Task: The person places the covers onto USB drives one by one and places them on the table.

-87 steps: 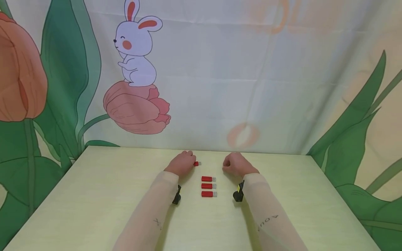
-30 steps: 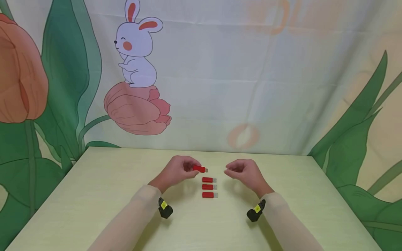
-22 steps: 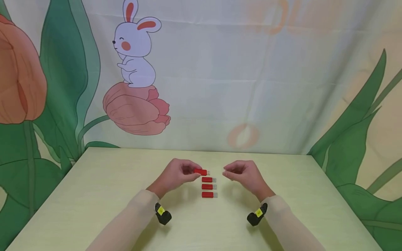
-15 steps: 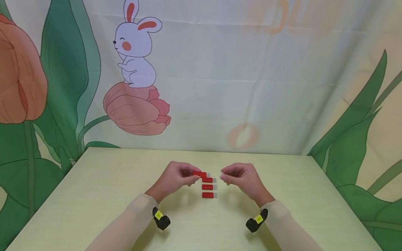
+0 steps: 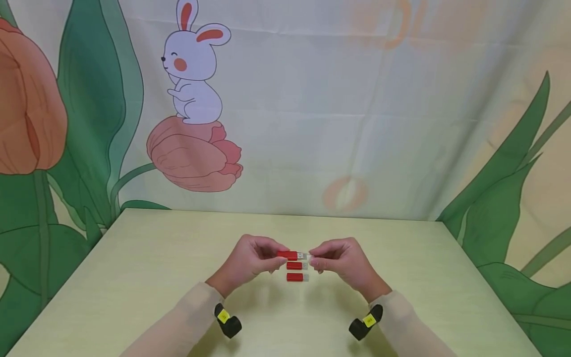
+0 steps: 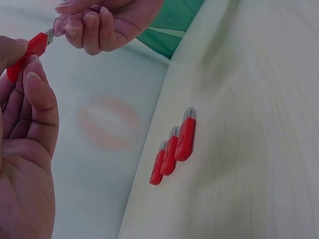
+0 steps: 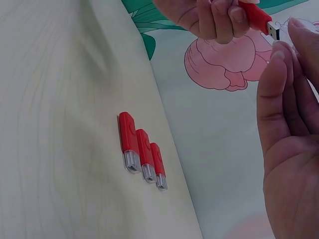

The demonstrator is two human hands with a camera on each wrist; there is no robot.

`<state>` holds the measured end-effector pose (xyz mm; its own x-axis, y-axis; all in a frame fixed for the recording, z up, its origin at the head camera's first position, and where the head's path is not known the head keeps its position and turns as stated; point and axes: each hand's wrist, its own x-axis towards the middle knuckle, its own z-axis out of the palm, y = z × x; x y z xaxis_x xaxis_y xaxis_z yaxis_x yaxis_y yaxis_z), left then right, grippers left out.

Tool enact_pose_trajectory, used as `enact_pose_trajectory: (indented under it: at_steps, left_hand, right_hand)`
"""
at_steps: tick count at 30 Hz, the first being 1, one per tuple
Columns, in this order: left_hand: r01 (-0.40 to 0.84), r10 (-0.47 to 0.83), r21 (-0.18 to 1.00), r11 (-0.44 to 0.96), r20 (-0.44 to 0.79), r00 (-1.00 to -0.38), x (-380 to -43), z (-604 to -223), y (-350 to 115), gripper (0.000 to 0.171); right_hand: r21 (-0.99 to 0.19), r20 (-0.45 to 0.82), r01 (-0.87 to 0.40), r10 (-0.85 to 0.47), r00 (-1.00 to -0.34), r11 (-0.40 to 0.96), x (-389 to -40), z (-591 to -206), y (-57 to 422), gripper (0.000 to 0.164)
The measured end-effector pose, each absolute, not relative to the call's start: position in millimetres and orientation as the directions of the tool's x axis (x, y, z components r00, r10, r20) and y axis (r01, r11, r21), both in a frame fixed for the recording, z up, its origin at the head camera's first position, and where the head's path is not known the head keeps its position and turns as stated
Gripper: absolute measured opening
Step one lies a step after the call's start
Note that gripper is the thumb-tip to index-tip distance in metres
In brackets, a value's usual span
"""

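Observation:
In the head view my left hand (image 5: 247, 258) pinches a red USB stick (image 5: 289, 255) between thumb and fingers, its bare metal plug pointing right. Opposite it, my right hand (image 5: 343, 262) pinches a small clear cap (image 6: 59, 25), best seen in the left wrist view. The cap's mouth is right at the tip of the plug, in line with it. Both hands are raised above the table. Below them lie three more red USB sticks with clear caps on: a near one (image 7: 128, 134), a middle one (image 7: 145, 148) and a far one (image 7: 158, 159).
The pale wooden table (image 5: 147, 277) ends at a printed cloth backdrop (image 5: 285, 129) with a rabbit and tulips. Each wrist wears a small black camera, one left (image 5: 228, 322) and one right (image 5: 367, 323).
The left hand has lifted the USB stick from the table and brought it nearer to me. The right hand has also come nearer and moved left, closing the gap between plug and cap.

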<state>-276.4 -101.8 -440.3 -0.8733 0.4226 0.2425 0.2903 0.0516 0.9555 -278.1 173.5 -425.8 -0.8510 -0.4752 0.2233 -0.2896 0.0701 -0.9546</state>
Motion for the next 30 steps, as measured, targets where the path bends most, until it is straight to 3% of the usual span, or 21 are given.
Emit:
enact_pose_trajectory:
  at_steps: [20,30]
  left_hand:
    - [0.313,0.450,0.949,0.041,0.262,-0.854,-270.8,-431.1,-93.3,0.020]
    - [0.309,0.446,0.950,0.035,0.262,-0.856,-270.7,-430.5,-92.8,0.020]
  right_hand:
    - [-0.959,0.254,-0.284,-0.491,-0.833,-0.013,-275.9,-426.0,172.8,0.023]
    - [-0.962,0.232,-0.272,-0.488,-0.842,0.011,-274.8,-422.1,173.1,0.031]
